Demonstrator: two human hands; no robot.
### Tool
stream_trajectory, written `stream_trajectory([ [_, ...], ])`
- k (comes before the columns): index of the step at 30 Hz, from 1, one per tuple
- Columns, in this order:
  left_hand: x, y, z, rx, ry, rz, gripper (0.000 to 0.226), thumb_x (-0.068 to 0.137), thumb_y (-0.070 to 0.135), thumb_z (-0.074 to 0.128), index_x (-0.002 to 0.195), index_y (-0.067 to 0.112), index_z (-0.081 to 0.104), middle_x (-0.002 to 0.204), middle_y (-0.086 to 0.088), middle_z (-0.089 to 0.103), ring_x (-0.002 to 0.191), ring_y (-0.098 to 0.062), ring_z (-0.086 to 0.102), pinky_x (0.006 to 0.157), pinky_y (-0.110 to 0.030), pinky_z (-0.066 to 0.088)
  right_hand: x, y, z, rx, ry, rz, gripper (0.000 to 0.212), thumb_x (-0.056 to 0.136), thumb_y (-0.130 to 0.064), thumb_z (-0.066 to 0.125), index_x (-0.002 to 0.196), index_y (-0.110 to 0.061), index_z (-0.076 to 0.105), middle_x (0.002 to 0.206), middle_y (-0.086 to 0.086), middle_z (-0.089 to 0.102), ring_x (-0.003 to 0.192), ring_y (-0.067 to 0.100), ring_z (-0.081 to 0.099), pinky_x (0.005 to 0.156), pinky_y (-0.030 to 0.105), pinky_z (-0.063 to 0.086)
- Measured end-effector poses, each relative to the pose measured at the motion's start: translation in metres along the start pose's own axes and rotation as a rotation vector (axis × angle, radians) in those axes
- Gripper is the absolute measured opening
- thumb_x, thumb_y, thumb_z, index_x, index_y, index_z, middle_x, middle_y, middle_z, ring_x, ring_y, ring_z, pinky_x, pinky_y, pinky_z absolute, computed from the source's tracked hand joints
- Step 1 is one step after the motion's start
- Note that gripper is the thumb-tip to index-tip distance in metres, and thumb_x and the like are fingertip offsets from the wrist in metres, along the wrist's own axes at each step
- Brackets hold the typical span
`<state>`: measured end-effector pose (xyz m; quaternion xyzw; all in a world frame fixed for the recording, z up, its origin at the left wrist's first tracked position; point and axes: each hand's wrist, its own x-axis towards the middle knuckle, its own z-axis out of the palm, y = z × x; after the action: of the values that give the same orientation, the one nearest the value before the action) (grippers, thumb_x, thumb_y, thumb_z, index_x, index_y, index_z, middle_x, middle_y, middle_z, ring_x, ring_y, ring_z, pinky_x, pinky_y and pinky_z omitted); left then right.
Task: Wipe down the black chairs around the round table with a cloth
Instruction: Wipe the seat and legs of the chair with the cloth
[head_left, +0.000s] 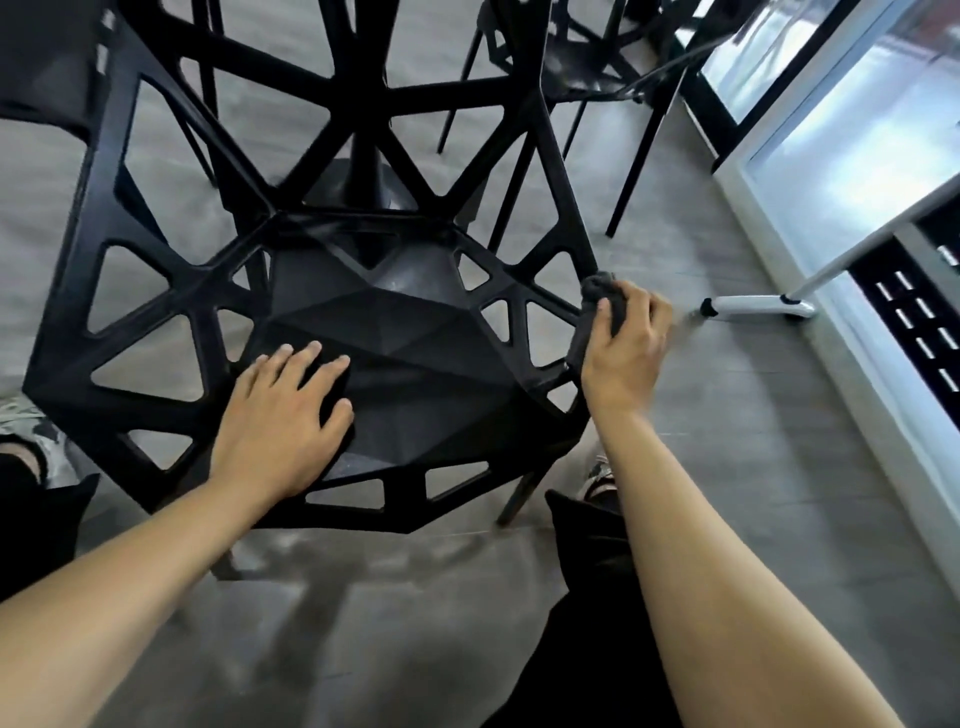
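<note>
A black chair (415, 364) with a faceted seat and open triangular lattice fills the middle of the head view. My left hand (283, 405) lies flat on the seat's near left part, fingers straight. My right hand (626, 343) grips a dark grey cloth (597, 291) and presses it against the chair's right edge strut. Part of the cloth is hidden under my fingers.
Another black chair (582, 67) stands at the back right, and a dark seat (47, 78) at the far left. A black table pedestal base (358, 182) shows behind the lattice. A white stand foot (753, 306) and white-framed panels (852, 171) line the right. Grey floor (389, 623) lies below.
</note>
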<state>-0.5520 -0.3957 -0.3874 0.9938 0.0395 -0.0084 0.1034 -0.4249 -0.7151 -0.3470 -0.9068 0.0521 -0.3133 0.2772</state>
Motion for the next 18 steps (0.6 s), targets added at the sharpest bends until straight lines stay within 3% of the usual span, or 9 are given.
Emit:
stream_trajectory([
  [4, -0.003, 0.000, 0.001, 0.014, 0.000, 0.011, 0.064, 0.094, 0.053, 0.024, 0.150, 0.029, 0.044, 0.158, -0.004, 0.040, 0.148, -0.027, 0.030, 0.123, -0.045, 0.020, 0.021, -0.002, 0.024, -0.012, -0.065, -0.004, 0.030, 0.101, -0.027, 0.054, 0.128, -0.016, 0.062, 0.128, 0.013, 0.051, 0.115, 0.035, 0.047, 0.097, 0.038, 0.040],
  [14, 0.001, 0.000, -0.001, 0.027, -0.032, -0.001, 0.062, 0.095, 0.052, 0.028, 0.150, 0.030, 0.045, 0.158, -0.002, 0.040, 0.149, -0.025, 0.030, 0.124, -0.044, 0.019, 0.199, -0.127, 0.112, -0.140, -0.243, -0.029, 0.030, 0.103, -0.031, 0.049, 0.125, -0.013, 0.059, 0.133, 0.012, 0.049, 0.120, 0.035, 0.048, 0.100, 0.044, 0.044],
  [18, 0.002, 0.000, 0.000, 0.027, -0.039, -0.004, 0.061, 0.094, 0.051, 0.029, 0.150, 0.030, 0.045, 0.158, -0.002, 0.040, 0.149, -0.025, 0.030, 0.123, -0.044, 0.019, 0.190, -0.116, 0.115, -0.039, -0.234, -0.088, 0.029, 0.100, -0.029, 0.050, 0.122, -0.014, 0.059, 0.129, 0.012, 0.050, 0.114, 0.033, 0.049, 0.099, 0.043, 0.045],
])
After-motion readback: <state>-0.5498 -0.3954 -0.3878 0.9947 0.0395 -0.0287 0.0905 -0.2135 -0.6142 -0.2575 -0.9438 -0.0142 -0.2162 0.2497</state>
